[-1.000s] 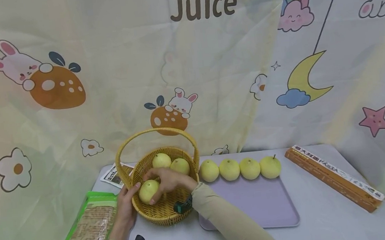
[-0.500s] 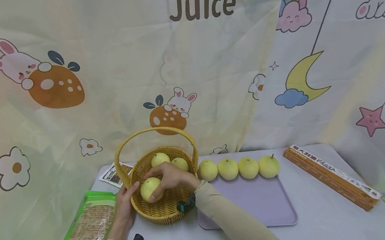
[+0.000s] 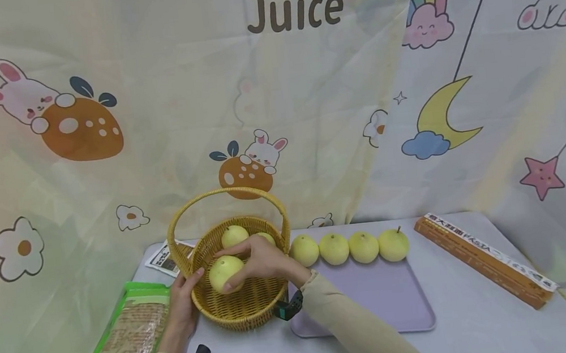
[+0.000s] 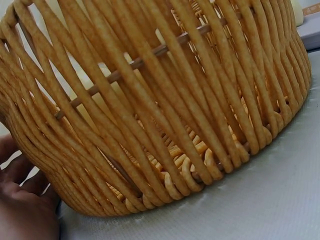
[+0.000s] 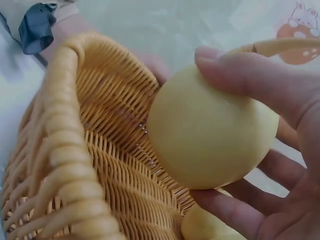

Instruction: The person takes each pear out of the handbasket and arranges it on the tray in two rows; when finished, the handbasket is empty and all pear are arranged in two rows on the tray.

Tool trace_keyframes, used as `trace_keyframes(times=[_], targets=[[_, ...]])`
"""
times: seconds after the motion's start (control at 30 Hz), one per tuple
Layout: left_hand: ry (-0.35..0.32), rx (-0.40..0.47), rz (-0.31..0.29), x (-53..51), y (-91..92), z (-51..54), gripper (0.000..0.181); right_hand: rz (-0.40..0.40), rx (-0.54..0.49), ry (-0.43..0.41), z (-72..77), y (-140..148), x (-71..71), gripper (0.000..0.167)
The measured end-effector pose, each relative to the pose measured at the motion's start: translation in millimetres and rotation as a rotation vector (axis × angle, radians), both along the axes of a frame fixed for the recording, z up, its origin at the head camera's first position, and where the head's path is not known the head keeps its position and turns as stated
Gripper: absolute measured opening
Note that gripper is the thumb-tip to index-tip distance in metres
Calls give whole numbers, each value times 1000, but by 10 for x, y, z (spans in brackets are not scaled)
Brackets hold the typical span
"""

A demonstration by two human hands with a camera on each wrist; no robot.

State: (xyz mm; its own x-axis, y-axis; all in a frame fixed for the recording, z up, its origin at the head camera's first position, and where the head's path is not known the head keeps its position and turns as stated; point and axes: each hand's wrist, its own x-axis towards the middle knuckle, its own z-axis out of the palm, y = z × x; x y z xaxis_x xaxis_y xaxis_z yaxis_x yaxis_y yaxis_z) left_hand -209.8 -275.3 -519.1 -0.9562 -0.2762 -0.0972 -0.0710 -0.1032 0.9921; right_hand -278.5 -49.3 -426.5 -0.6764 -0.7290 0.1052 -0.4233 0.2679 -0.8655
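Note:
My right hand grips a pale yellow pear inside the wicker basket, thumb on the near side. In the right wrist view the pear sits between thumb and fingers, raised above the basket floor, with another pear lower down. My left hand holds the basket's left rim, its thumb over the edge. From the left wrist the woven wall fills most of the view, with some fingers beside it. Two more pears lie at the basket's back, one plain and one partly covered.
A lilac tray lies right of the basket, with a row of several pears along its far edge. Farther right is a long pasta box. On the left are a green-edged bag and a small white packet.
My right hand has moved slightly right and up with the pear, away from the basket's left wall. The left hand keeps its hold on the rim.

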Motion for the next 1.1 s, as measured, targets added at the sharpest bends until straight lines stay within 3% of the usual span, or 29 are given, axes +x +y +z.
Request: trace_keyframes(times=[0.33, 0.63, 0.87, 1.1], targets=[[2, 17, 22, 1, 5, -22, 60, 33, -77, 45, 120, 295, 125, 65], [12, 10, 11, 16, -9, -36, 61, -22, -108, 14, 243, 642, 295, 63], [-12, -20, 15, 13, -7, -43, 60, -50, -192, -43, 286, 991, 338, 65], [52, 49, 6, 13, 0, -11, 59, -112, -221, -49, 265, 1317, 313, 66]])
